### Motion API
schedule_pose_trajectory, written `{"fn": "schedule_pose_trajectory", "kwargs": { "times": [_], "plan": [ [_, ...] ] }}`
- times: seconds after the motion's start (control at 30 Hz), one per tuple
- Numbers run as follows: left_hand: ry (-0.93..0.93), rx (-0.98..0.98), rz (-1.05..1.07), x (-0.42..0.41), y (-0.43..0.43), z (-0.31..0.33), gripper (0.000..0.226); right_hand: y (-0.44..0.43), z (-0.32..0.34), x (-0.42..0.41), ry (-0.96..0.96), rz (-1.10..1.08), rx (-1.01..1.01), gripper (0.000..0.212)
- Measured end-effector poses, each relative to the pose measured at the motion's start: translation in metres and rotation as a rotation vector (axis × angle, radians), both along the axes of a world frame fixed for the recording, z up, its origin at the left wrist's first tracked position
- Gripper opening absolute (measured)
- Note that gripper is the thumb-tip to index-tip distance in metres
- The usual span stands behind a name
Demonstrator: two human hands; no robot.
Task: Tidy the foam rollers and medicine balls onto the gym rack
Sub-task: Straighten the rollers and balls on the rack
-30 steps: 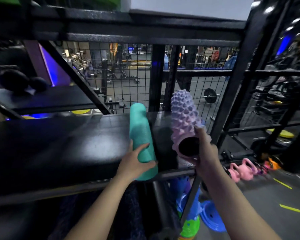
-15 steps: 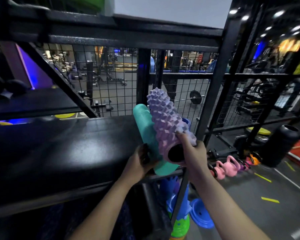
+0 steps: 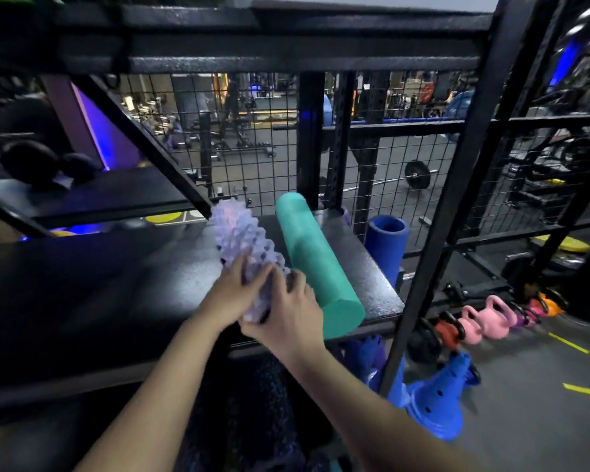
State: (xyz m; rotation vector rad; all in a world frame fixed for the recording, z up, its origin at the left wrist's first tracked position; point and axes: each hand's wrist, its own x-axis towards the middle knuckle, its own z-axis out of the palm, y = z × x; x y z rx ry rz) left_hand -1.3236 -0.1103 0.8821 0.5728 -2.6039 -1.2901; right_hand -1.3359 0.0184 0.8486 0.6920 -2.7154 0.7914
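A spiky lilac foam roller (image 3: pixel 240 233) lies on the black rack shelf (image 3: pixel 99 287), pointing away from me. My left hand (image 3: pixel 230 294) and my right hand (image 3: pixel 288 318) both grip its near end. Just to its right a smooth teal foam roller (image 3: pixel 314 264) lies on the same shelf, its near end sticking out a little over the front edge; no hand touches it. A blue hollow roller (image 3: pixel 387 247) stands upright behind the shelf's right edge. Two dark medicine balls (image 3: pixel 45 163) sit on the higher shelf at far left.
A black upright post (image 3: pixel 453 206) and wire mesh (image 3: pixel 252 137) close the rack's right side and back. Pink, red and orange kettlebells (image 3: pixel 484 318) line the floor at right. Blue cones (image 3: pixel 436 410) stand under the shelf's right corner. An upper crossbeam (image 3: pixel 252 46) runs overhead.
The lilac roller has passed from the right of the teal roller to its left and come down onto the shelf. My left hand left the teal roller and joined the right on the lilac one.
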Motion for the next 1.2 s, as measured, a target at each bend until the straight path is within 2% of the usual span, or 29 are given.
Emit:
{"fn": "schedule_pose_trajectory", "kwargs": {
  "times": [0.03,0.17,0.3,0.4,0.5,0.57,0.67,0.77,0.87,0.93,1.07,1.2],
  "plan": [
    [-0.053,-0.077,-0.015,0.003,-0.002,-0.013,0.075,0.000,-0.014,0.002,0.046,0.026,0.050,0.103],
    [0.016,0.042,0.002,0.003,-0.011,-0.042,0.072,0.022,-0.031,-0.013,0.084,0.227,0.156,0.116],
    [-0.004,-0.051,-0.016,-0.011,-0.008,-0.043,0.069,0.057,-0.004,-0.065,-0.021,0.423,0.120,0.103],
    [-0.028,-0.068,-0.047,-0.024,-0.001,-0.036,0.069,0.086,-0.002,-0.097,-0.006,0.370,0.176,0.074],
    [-0.060,-0.208,-0.050,-0.040,0.008,-0.034,0.065,0.112,-0.016,-0.110,0.001,0.255,0.134,0.074],
    [-0.058,-0.331,-0.060,-0.050,0.019,-0.029,0.050,0.124,-0.021,-0.115,-0.026,0.214,0.122,0.066],
    [-0.006,-0.366,-0.104,-0.063,0.036,-0.022,0.033,0.131,-0.027,-0.119,0.044,0.117,0.128,0.053],
    [0.018,-0.422,-0.113,-0.074,0.046,-0.019,0.029,0.129,-0.035,-0.116,0.042,-0.002,0.103,0.046],
    [0.027,-0.479,-0.104,-0.084,0.056,-0.017,0.021,0.122,-0.045,-0.113,0.251,-0.096,0.060,0.041],
    [0.043,-0.500,-0.107,-0.089,0.061,-0.015,0.020,0.114,-0.044,-0.110,0.277,-0.111,0.060,0.039],
    [0.059,-0.487,-0.137,-0.090,0.060,-0.016,0.019,0.113,-0.035,-0.108,0.173,-0.095,0.089,0.043],
    [0.165,-0.238,-0.192,-0.074,0.046,-0.025,0.018,0.131,-0.034,-0.116,-0.007,-0.093,0.052,0.046]
  ]
}}
